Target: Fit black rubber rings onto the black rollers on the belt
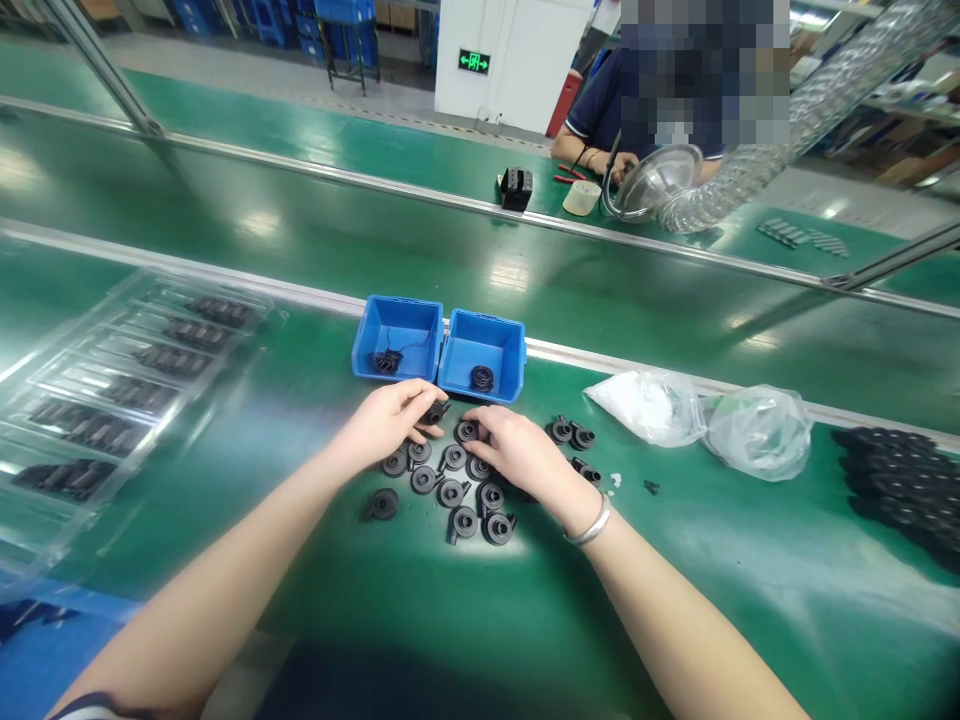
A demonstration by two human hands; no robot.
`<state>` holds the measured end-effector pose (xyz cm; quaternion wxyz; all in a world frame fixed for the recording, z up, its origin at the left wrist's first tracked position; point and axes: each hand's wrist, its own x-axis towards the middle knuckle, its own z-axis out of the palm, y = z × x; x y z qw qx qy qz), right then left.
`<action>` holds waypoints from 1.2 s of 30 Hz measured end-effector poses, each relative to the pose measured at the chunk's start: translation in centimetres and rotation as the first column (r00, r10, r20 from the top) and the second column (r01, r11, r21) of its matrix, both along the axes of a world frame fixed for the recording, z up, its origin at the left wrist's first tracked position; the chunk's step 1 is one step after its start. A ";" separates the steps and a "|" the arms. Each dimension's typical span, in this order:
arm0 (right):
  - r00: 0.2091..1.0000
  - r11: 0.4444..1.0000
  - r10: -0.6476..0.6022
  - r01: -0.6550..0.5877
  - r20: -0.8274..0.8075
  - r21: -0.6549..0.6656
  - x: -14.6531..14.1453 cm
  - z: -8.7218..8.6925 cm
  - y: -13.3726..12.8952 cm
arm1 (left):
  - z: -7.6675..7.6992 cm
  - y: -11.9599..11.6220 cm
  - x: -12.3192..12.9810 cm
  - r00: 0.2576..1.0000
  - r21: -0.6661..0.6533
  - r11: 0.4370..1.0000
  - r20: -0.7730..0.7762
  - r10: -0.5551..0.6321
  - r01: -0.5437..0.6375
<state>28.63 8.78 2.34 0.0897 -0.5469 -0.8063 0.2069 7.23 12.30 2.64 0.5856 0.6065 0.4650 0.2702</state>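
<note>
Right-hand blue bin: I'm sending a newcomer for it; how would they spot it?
On the green table, find the right hand. The right-hand blue bin stands just beyond it. Unlike its twin, the left-hand blue bin, it sits nearer the clear bags.

Black round spouted parts point(385, 504) in loose cluster

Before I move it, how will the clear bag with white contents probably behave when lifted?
The bag is likely floppy, since its thin film looks crumpled. The white contents may shift, as they gather toward one side. It probably won't roll, lying slumped on the table.
</note>
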 end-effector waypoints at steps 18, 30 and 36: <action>0.966 0.972 -0.119 0.161 -0.232 0.172 2.4 2.2 -2.0 | 3.0 -3.7 -1.3 0.992 -0.070 0.993 0.075 0.100 -0.094; 0.852 0.780 -0.465 0.523 -0.241 0.344 6.3 -1.6 -7.8 | 0.1 -13.5 7.1 0.759 -0.122 0.762 -0.078 -0.646 0.636; 0.929 0.859 -0.289 0.359 -0.231 0.365 2.6 -2.3 -7.8 | -0.2 -12.8 7.0 0.717 -0.076 0.737 -0.184 -0.673 0.672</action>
